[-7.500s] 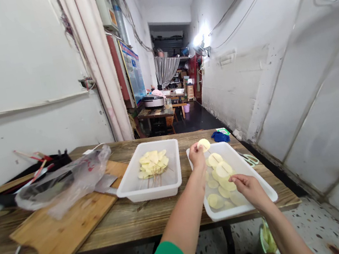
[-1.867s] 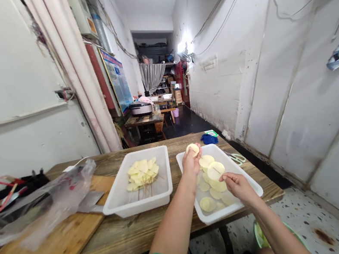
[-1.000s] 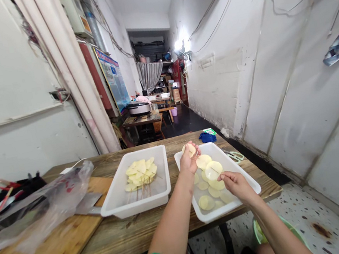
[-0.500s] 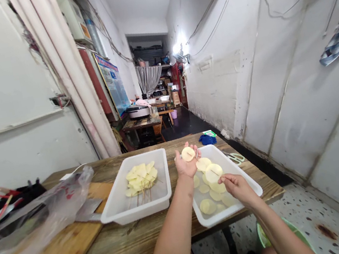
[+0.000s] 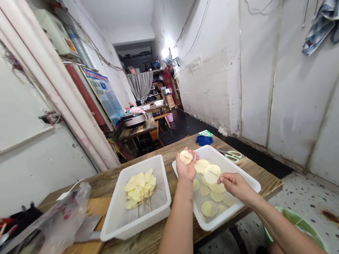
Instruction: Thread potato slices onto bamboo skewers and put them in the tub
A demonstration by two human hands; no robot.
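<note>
My left hand (image 5: pixel 186 170), palm up, has its fingers curled round a pale yellow potato slice (image 5: pixel 185 156). More round slices (image 5: pixel 212 174) run from there toward my right hand (image 5: pixel 236 184), with a thin wooden skewer (image 5: pixel 213 173) showing through them. My right hand is closed in a pinch on the skewer's near end. Both hands are over the right white tray (image 5: pixel 256 186), where loose potato slices (image 5: pixel 209 209) lie in the bottom. In the left white tray (image 5: pixel 116 234) sits a pile of skewered slices (image 5: pixel 140 186), sticks pointing toward me.
Scissors (image 5: pixel 234 156) and a blue cloth (image 5: pixel 204 140) lie beyond the right tray. At left, a clear plastic bag (image 5: pixel 55 226) covers part of a wooden board (image 5: pixel 76 253) and a cleaver-like blade (image 5: pixel 87 229). A green bin (image 5: pixel 298 222) stands on the floor at right.
The camera view has turned slightly to the right, so the room appears shifted left. Both hands keep nearly the same hold on the slices and skewer.
</note>
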